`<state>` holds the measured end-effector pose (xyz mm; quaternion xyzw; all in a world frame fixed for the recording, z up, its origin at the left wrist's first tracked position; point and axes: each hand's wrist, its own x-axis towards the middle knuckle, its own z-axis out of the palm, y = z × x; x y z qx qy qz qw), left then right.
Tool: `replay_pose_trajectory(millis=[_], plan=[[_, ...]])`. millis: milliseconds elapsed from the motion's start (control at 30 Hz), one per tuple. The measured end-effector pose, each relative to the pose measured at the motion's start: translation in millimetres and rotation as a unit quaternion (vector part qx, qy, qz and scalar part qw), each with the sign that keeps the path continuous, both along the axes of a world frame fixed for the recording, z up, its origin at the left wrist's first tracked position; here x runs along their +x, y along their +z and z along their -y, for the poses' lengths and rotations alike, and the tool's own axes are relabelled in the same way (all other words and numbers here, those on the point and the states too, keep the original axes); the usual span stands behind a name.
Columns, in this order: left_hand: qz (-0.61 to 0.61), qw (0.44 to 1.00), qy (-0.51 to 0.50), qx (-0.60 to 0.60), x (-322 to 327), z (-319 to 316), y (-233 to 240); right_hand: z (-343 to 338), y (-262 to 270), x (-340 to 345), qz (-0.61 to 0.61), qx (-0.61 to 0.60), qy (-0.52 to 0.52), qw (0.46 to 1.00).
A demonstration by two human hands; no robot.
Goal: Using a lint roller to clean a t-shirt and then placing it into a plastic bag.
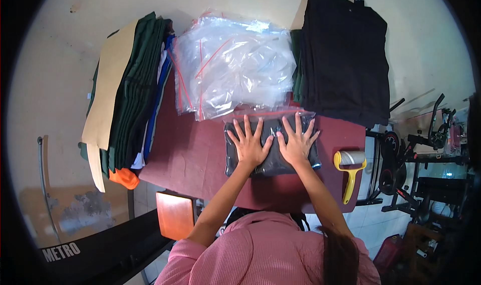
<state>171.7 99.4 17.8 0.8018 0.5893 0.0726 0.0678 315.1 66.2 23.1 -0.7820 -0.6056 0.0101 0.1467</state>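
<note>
A folded dark garment in a clear plastic bag (270, 164) lies flat near the front of the cloth-covered table. Spread on its left half, my left hand (250, 145) presses palm down, fingers apart. My right hand (297, 144) rests the same way on the right half, the two thumbs close together. The bag's flap, with a red strip, extends beyond my fingertips. Just behind it lies a loose pile of clear plastic bags with red strips (240, 67). Neither hand grips anything.
Folded green garments (137, 93) with a cardboard sheet (112, 82) on them stand at the left. Black garments (345, 59) are stacked at the back right. A yellow-handled lint roller (350, 172) lies on the maroon table cover (184, 153). An exercise bike (394, 164) stands beyond the right edge.
</note>
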Motion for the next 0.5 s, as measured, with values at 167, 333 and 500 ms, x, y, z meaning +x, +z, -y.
replay_pose_trajectory(millis=[167, 333, 500], plan=[[0.007, 1.000, 0.001, -0.005, 2.1, -3.3, -0.9, 0.9, -9.0, 0.7, 0.015, -0.005, -0.005, 1.000], [0.012, 1.000, 0.002, 0.007, 1.7, -3.1, -3.4, 1.0, -3.7, -0.9, 0.001, -0.024, -0.011, 1.000], [0.011, 1.000, -0.004, 0.022, 3.1, -4.7, -5.0, -1.5, -2.0, 2.5, -0.010, -0.046, -0.019, 0.999]])
